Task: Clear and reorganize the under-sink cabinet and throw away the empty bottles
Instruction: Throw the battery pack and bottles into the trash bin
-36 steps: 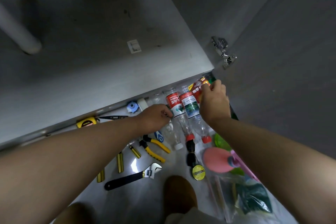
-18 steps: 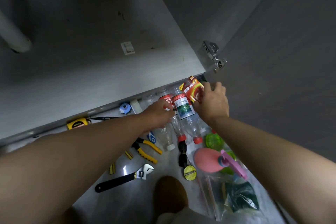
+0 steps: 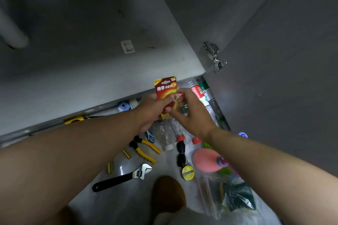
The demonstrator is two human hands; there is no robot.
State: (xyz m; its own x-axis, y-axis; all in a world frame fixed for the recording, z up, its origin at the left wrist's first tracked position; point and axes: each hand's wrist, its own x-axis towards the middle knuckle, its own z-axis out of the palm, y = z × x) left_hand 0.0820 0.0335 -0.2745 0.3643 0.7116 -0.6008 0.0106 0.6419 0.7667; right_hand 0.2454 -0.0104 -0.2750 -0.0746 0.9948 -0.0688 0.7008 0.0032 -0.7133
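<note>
A red and yellow battery card pack (image 3: 165, 86) is held up over the cabinet's front edge. My left hand (image 3: 150, 112) grips its lower part from the left, and my right hand (image 3: 190, 113) pinches its right side. Below the hands, several clear empty plastic bottles (image 3: 164, 135) with red and white caps lie on the floor. Another bottle with a red and green label (image 3: 200, 91) lies beside the open door. The cabinet floor (image 3: 87, 45) is bare apart from a small white tag (image 3: 128, 46).
On the floor lie yellow pliers (image 3: 145, 149), a black adjustable wrench (image 3: 121, 178), a yellow tape measure (image 3: 74, 120), a pink sponge brush (image 3: 207, 160) and a plastic bag with a green scourer (image 3: 237, 197). The open cabinet door (image 3: 285, 78) stands right. A white pipe (image 3: 12, 36) is at left.
My right hand lifted the battery card off the bottles and my left hand came across to grip it. Both hands now hold it together, higher and further left.
</note>
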